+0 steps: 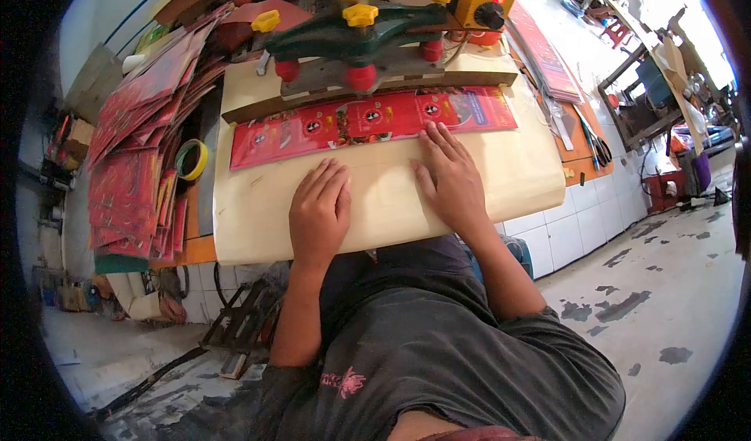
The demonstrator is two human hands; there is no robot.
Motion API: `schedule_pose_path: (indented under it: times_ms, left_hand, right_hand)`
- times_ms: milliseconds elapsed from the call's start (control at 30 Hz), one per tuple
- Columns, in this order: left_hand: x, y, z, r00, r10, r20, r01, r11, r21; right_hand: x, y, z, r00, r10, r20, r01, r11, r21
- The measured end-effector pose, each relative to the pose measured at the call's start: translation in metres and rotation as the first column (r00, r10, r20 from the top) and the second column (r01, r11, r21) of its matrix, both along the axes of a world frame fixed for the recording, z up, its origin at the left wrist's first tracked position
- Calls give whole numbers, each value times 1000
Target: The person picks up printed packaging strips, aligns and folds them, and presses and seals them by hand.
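A long strip of red printed plastic packaging (356,125) lies across the cream-coloured work surface (375,198), its far edge against the press. My right hand (450,175) rests flat, fingertips on or at the strip's near edge, right of the middle. Below the strip, my left hand (321,206) lies on the cream sheet with its fingers stretched out and close together, a little short of the strip. Neither hand grips anything. Just beyond the strip stands a press head (360,38) with a dark green crossbar, yellow knobs and red feet.
Stacks of red printed packets (129,191) fill the left side, with a roll of yellow tape (191,159) beside them. A yellow control box (477,3) with a lit red light sits at back right. Scissors (598,148) and more red sheets (544,50) lie to the right.
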State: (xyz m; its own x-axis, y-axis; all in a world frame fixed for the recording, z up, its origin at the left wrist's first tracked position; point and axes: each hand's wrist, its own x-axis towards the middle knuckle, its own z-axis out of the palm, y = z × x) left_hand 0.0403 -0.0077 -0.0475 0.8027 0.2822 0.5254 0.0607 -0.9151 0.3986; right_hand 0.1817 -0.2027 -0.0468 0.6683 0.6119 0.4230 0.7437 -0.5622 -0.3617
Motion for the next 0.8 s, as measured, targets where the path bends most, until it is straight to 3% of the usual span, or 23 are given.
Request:
schedule_pose_path:
  times_ms: [800]
  left_hand:
    - [1,1,-2,999,-41,35,41,999,10]
  right_hand:
    - [2,-1,-1,1000,-8,-4,8,1000,22]
